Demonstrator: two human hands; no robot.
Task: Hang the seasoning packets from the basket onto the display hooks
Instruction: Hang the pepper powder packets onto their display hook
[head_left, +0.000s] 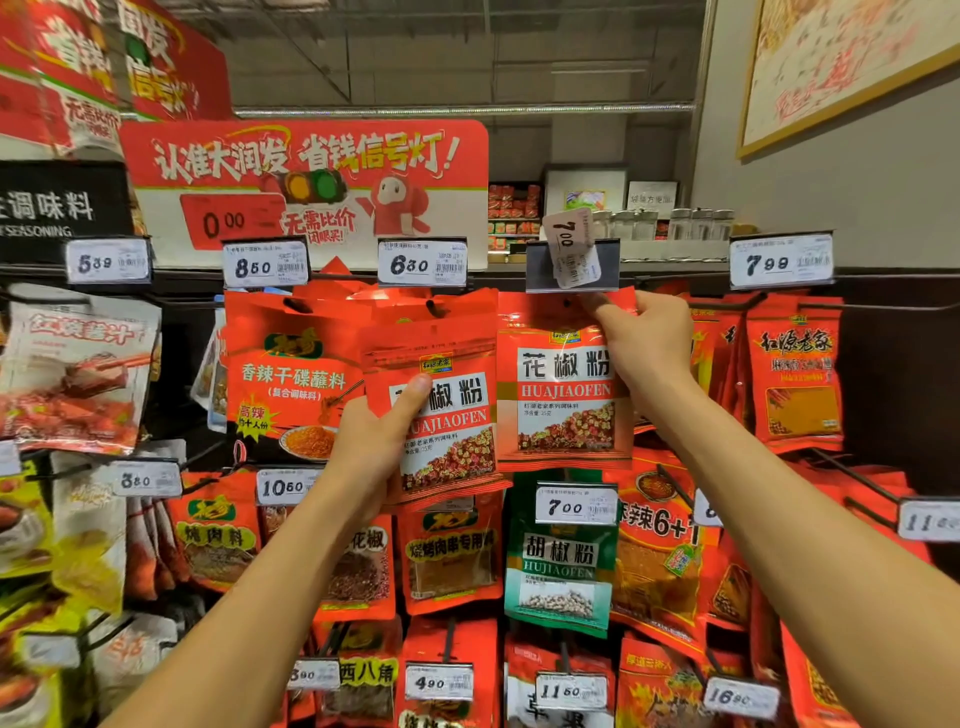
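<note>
My left hand grips a stack of red pepper-powder packets by the lower left side, thumb across the front. My right hand pinches the top right corner of another red packet of the same kind, holding it up at the display hook under a flipped-up price tag holder marked 7.00. The packet's hole sits at the hook; whether the hook passes through it I cannot tell. The basket is out of view.
Rows of hooks with red, green and white seasoning packets fill the rack on all sides, each with a price tag in front. A green pepper packet hangs right below. A red promotional sign stands on top of the rack.
</note>
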